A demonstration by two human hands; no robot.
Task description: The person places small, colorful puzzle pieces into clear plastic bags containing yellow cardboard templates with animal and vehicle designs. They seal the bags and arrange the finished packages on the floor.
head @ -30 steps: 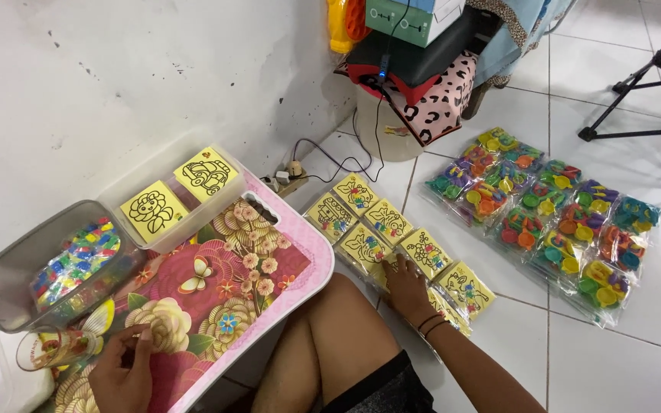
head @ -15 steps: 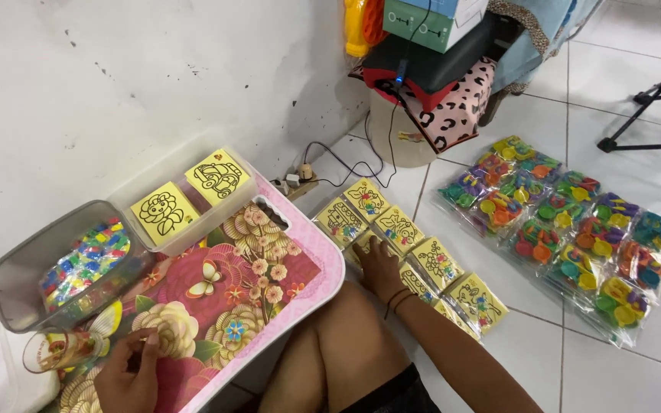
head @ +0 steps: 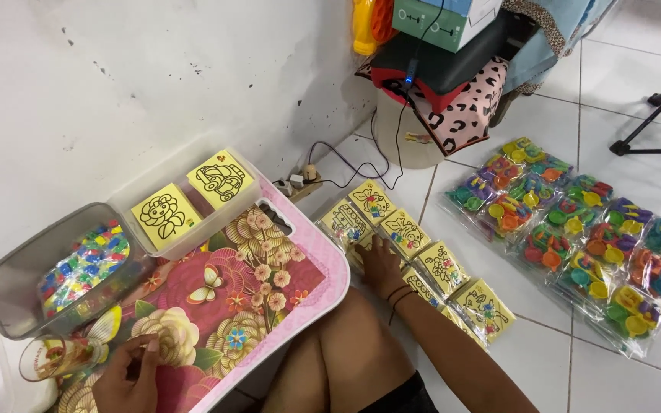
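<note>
I see a white tiled floor (head: pixel 545 359) and a white wall (head: pixel 116 76) from the head camera, the only view I have. A pink tray table with big flowers (head: pixel 262 283) sits over my lap.

My right hand (head: pixel 380 268) reaches down to the floor. It lies flat on a row of yellow picture cards in clear bags (head: pixel 422 264). The fingers (head: pixel 372 248) are spread a little and rest on the cards. They are not curled around any card. The cards run out from under the hand on both sides, toward the wall and toward my knee.

My left hand (head: pixel 128 375) is at the near end of the tray table. Its fingers (head: pixel 147 348) are bent and touch the flower top. I cannot tell if they pinch something small. Part of this hand is cut off at the bottom edge.

Just beside the left hand lies a clear cup (head: pixel 59 356). Behind it stands a grey tub of colourful bits (head: pixel 63 268). A clear box with two yellow cards (head: pixel 189 199) sits next to the tub. Bags of bright toy shapes (head: pixel 583 237) lie well apart to the right.
</note>
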